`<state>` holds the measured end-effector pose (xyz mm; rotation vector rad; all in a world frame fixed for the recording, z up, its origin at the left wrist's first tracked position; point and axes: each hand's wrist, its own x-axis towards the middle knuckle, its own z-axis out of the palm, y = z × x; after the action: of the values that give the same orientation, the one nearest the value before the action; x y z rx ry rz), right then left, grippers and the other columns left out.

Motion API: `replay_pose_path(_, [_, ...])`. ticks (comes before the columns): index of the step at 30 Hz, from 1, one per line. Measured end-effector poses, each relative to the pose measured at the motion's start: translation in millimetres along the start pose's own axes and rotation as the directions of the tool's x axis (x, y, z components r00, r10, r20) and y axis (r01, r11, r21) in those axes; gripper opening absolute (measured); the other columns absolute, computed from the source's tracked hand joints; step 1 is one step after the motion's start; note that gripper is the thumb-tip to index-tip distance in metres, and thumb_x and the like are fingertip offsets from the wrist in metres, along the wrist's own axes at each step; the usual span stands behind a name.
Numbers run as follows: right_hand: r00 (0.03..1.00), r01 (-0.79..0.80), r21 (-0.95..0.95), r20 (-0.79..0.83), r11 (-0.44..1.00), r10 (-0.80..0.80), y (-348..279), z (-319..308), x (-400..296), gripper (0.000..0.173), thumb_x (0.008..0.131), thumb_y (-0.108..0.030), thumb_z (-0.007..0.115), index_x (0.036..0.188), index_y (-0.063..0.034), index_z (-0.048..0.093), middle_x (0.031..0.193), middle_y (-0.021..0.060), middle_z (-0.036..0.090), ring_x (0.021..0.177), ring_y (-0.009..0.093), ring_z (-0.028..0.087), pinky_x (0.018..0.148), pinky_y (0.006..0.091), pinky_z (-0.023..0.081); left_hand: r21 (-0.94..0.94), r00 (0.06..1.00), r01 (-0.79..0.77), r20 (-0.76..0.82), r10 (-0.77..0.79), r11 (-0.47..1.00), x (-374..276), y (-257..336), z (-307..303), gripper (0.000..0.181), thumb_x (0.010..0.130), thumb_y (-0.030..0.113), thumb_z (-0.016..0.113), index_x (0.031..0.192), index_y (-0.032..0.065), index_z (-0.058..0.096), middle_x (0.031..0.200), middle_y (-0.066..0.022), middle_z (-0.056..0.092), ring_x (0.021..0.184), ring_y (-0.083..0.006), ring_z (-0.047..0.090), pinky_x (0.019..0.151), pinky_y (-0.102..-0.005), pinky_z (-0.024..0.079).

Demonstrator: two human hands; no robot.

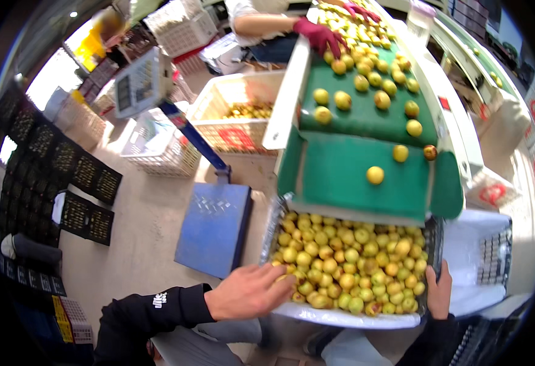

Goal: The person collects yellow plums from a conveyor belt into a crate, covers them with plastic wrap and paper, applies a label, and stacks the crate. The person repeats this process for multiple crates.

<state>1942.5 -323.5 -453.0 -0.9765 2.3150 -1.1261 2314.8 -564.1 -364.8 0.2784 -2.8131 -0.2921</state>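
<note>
A lined black plastic crate (368,320) full of yellow-green, partly brown jujube-like fruits (352,265) lies below me. My left hand (253,293) rests over its left front corner, fingers curled at the fruits; whether it grips one is hidden. At the right wall, my right hand (440,290) grips the crate's side, thumb up. Above the crate's far edge slopes a green chute (340,169) with a few fruits on it. A green conveyor belt (354,114) with many fruits leads down to it.
A person's maroon-gloved hand (320,36) touches fruits on the belt. Left of the crate stands a blue platform scale (212,224) with a display (140,84). Beyond it are a cream crate (235,130) and a white basket (157,153). A lined crate (473,256) sits at the right.
</note>
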Motion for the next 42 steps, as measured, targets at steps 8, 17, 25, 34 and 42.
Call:
replay_pose_path(8, [0.999,-0.023,-0.017,0.039,1.000,0.024,-6.7,12.1,12.1,0.042,0.099,-0.024,0.063,0.129,0.0037,0.054,0.105,0.0283,0.068,0.098,0.043,0.066,0.087,0.0430,0.051,-0.279,0.942,-0.203,0.206,0.265,0.939,89.1,59.6,103.2,0.066,0.091,0.023,0.071,0.146,0.0007,0.043,0.145,-0.0215,0.048,0.133,-0.0364,0.050,0.110,-0.0478,0.041])
replay_pose_path(17, [0.999,-0.037,-0.052,0.006,0.998,0.037,-4.7,7.4,2.2,0.046,0.099,-0.024,0.062,0.131,0.0068,0.053,0.109,0.0317,0.066,0.103,0.047,0.065,0.089,0.0454,0.050,-0.187,0.948,-0.121,0.271,0.169,0.975,134.4,60.0,139.3,0.073,0.087,0.050,0.071,0.144,0.0086,0.050,0.141,-0.0128,0.052,0.141,-0.0355,0.039,0.113,-0.0607,0.028])
replay_pose_path(25, [1.000,0.003,-0.013,0.007,1.000,-0.003,-5.9,7.6,3.9,0.045,0.098,-0.024,0.063,0.130,0.0067,0.054,0.110,0.0313,0.066,0.104,0.047,0.065,0.090,0.0463,0.050,-0.037,0.939,-0.155,0.305,0.159,0.987,61.1,5.6,89.8,0.053,0.085,0.030,0.074,0.135,0.0222,0.061,0.141,-0.0123,0.052,0.138,-0.0362,0.044,0.109,-0.0588,0.034])
replay_pose_path(34, [0.999,-0.028,0.037,0.031,0.999,0.027,-6.4,5.6,5.0,0.046,0.098,-0.023,0.062,0.131,0.0070,0.053,0.109,0.0316,0.066,0.104,0.048,0.064,0.089,0.0467,0.050,-0.001,0.943,0.168,0.291,-0.160,0.986,8.2,-32.0,70.6,0.061,0.091,0.010,0.065,0.149,0.0102,0.046,0.151,-0.0214,0.041,0.140,-0.0426,0.038,0.116,-0.0559,0.031])
replay_pose_path(42, [0.999,0.024,-0.029,-0.031,0.999,-0.025,7.6,11.7,2.8,0.043,0.099,-0.023,0.062,0.131,0.0040,0.054,0.107,0.0287,0.067,0.100,0.045,0.065,0.087,0.0450,0.051,0.189,0.994,0.104,-0.055,-0.096,0.976,-16.3,-19.3,31.4,0.088,0.078,0.006,0.080,0.151,-0.0059,0.034,0.137,-0.0246,0.054,0.128,-0.0406,0.051,0.110,-0.0491,0.037])
